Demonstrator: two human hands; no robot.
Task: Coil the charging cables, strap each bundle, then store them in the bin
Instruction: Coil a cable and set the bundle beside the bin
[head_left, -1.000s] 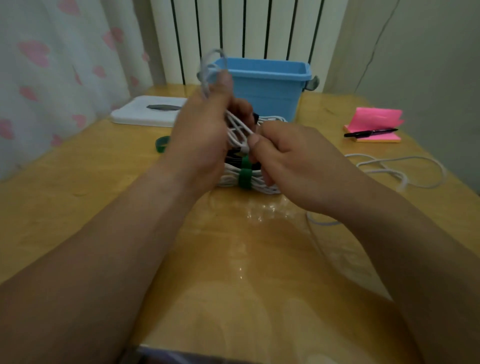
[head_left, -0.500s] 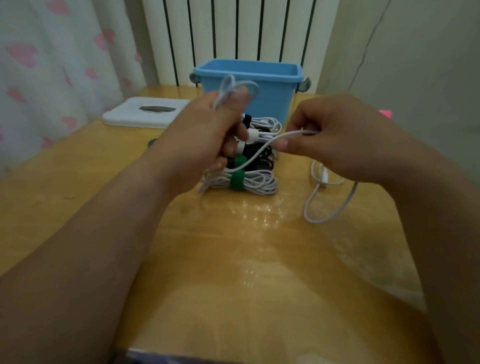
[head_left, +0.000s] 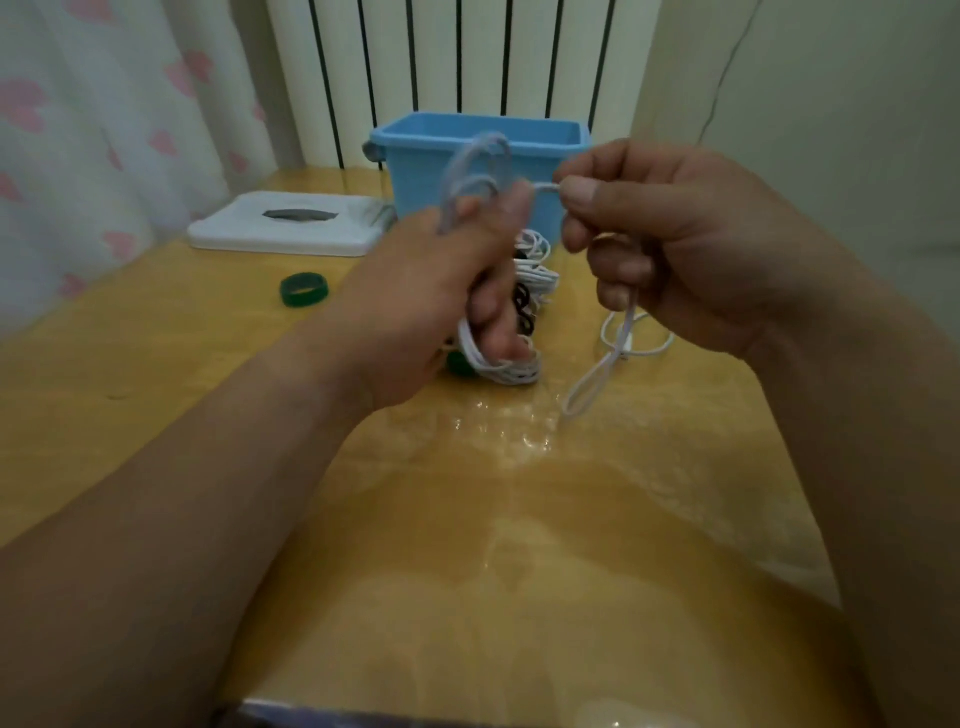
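Two bare forearms reach over a glossy wooden table (head_left: 467, 545), hands raised above its middle.

The left hand (head_left: 431, 291) is closed in a loose fist. Its thumb presses several loops of a white cable (head_left: 470, 174) against the forefinger, and the loops stand up blurred above the knuckles. The lower fingers (head_left: 498, 332) are curled inward; whether they touch anything behind them cannot be told.

The right hand (head_left: 670, 244) is just beside the left, with a short taut stretch of cable between them. Its thumb and forefinger pinch the cable, and the other fingers curl round it as it drops. Below the hand the cable hangs in a narrow loop to the table, with more slack lying toward the right edge.

Behind the left hand, at mid-table, lie coiled bundles (head_left: 519, 371), white and black, the near one showing some green. Just beyond them a blue bin (head_left: 415, 171) stands open at the middle of the far edge.

A green strap (head_left: 304, 289), rolled into a ring, lies apart toward the left edge. A flat white box (head_left: 249, 234) sits near the far left corner. A radiator (head_left: 441, 62) runs behind the far edge, and a curtain (head_left: 104, 130) hangs along the left.

Glossy tabletop stretches from the bundles to the near edge, between the forearms.
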